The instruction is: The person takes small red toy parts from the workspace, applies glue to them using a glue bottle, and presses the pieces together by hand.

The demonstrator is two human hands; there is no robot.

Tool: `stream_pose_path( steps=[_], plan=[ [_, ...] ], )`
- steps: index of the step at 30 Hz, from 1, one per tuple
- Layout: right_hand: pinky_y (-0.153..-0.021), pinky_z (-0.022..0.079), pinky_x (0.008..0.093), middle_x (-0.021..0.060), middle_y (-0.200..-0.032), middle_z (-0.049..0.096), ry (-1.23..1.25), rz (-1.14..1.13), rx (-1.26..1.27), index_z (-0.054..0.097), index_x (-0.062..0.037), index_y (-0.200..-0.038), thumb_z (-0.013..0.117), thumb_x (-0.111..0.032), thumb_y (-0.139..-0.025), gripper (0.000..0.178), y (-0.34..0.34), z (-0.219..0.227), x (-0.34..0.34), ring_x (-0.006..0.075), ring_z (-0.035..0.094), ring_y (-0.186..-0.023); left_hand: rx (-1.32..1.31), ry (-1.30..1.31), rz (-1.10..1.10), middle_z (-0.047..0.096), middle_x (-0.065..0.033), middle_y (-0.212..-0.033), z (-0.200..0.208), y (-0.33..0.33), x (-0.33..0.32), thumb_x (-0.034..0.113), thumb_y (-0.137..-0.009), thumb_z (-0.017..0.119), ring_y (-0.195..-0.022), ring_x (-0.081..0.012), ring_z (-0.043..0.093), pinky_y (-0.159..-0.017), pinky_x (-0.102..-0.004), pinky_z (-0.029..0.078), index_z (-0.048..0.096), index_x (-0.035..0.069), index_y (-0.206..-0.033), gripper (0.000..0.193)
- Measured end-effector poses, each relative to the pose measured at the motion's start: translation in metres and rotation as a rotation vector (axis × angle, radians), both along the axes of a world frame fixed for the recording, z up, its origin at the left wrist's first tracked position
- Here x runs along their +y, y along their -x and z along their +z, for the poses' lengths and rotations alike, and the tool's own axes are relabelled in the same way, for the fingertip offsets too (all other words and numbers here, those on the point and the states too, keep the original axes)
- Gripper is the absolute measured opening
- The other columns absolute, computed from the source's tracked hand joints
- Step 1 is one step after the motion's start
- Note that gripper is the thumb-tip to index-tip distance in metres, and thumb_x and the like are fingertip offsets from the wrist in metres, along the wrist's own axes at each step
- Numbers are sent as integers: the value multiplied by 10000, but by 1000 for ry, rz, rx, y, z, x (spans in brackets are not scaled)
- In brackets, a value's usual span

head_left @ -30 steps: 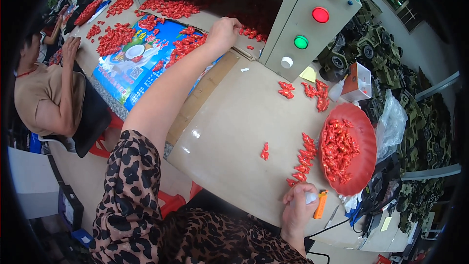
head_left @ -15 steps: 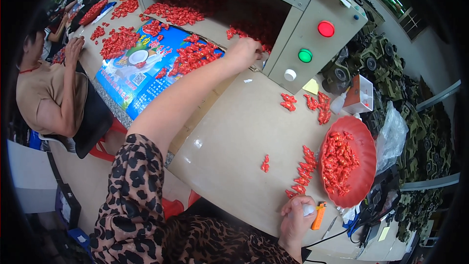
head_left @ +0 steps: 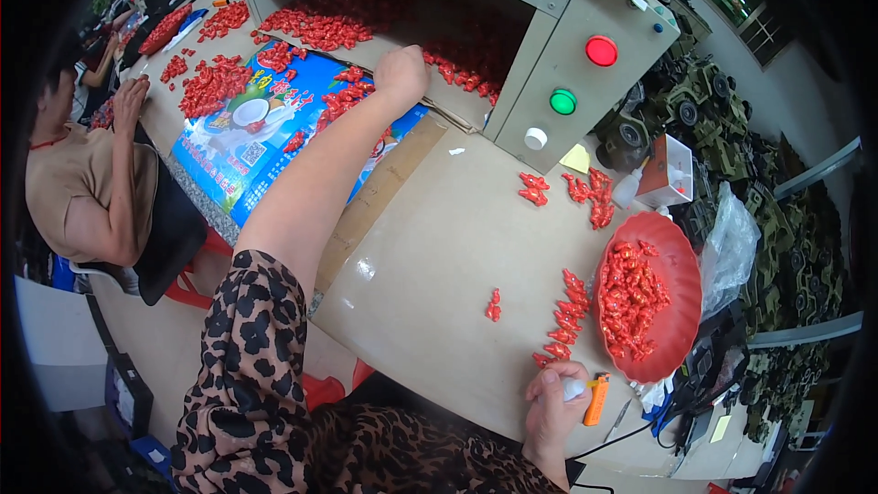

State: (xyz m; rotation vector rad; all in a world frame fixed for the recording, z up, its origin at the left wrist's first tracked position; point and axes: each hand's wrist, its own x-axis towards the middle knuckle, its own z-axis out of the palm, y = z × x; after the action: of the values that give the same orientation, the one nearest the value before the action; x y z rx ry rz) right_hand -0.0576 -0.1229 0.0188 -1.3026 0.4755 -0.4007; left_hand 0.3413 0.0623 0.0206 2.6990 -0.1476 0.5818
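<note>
My left hand (head_left: 402, 76) is at the front lip of the grey metal box (head_left: 439, 117), its fingers curled in and mostly turned from sight; what they hold, if anything, is hidden. Small glossy red figures (head_left: 320, 29) are heaped inside the box on both sides of it. Low on the right, my right hand (head_left: 553, 402) is closed around a small white squeeze bottle (head_left: 573, 389) with a yellowish tip. Just beyond it a row of red figures (head_left: 567, 316) runs along the table, and one single figure (head_left: 494, 305) lies to its left.
A red scalloped bowl (head_left: 681, 311) with more figures stands at right, near an orange lighter (head_left: 596, 400). Several figures lie on a blue printed sheet (head_left: 219, 151). Another person (head_left: 91, 192) sits at far left. Camouflage toy vehicles (head_left: 777, 247) are piled at right.
My left hand has moved left along the box opening, away from the figures at its right end. My right hand stays in place with the bottle. The view has shifted slightly.
</note>
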Motion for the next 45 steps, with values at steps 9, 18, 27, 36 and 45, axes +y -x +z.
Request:
stream_pose_path(
  steps=[9,18,27,36,45],
  plan=[
    [-568,426,259,78,-803,483,-99,234,-274,322,-25,-1104,484,-182,-818,363,-4,-14,-2,150,510,-587,810,1208,-663,545,-36,-846,31,156,-18,143,-816,538,-639,-71,514,-539,-188,430,484,3,-1022,254],
    [-570,451,244,101,-909,511,-169,224,-181,450,4,-1062,502,-102,-815,274,-5,-1,-12,143,530,-667,929,1560,-782,564,-64,-854,9,296,-35,49,-781,566,-674,-97,548,-557,-203,454,478,19,-1010,247],
    [-513,367,187,84,-882,548,-369,120,-344,482,-6,-1013,593,-83,-765,282,-3,-7,-7,94,497,-644,625,1366,-776,531,-48,-860,-14,328,-42,5,-736,611,-786,-90,532,-681,-203,460,491,3,-961,255],
    [-563,424,204,92,-880,527,-164,80,-389,454,-2,-943,584,-87,-778,226,6,-10,5,114,527,-677,599,1446,-759,533,-49,-859,-27,337,-43,-42,-740,584,-805,-86,525,-741,-210,458,484,-11,-936,222],
    [-601,435,231,109,-931,477,290,28,-482,417,-18,-935,579,-114,-785,240,9,-23,7,136,509,-701,614,1434,-717,539,-55,-864,-24,338,-45,-57,-727,589,-801,-90,532,-739,-199,454,485,-18,-925,227]
  ],
)
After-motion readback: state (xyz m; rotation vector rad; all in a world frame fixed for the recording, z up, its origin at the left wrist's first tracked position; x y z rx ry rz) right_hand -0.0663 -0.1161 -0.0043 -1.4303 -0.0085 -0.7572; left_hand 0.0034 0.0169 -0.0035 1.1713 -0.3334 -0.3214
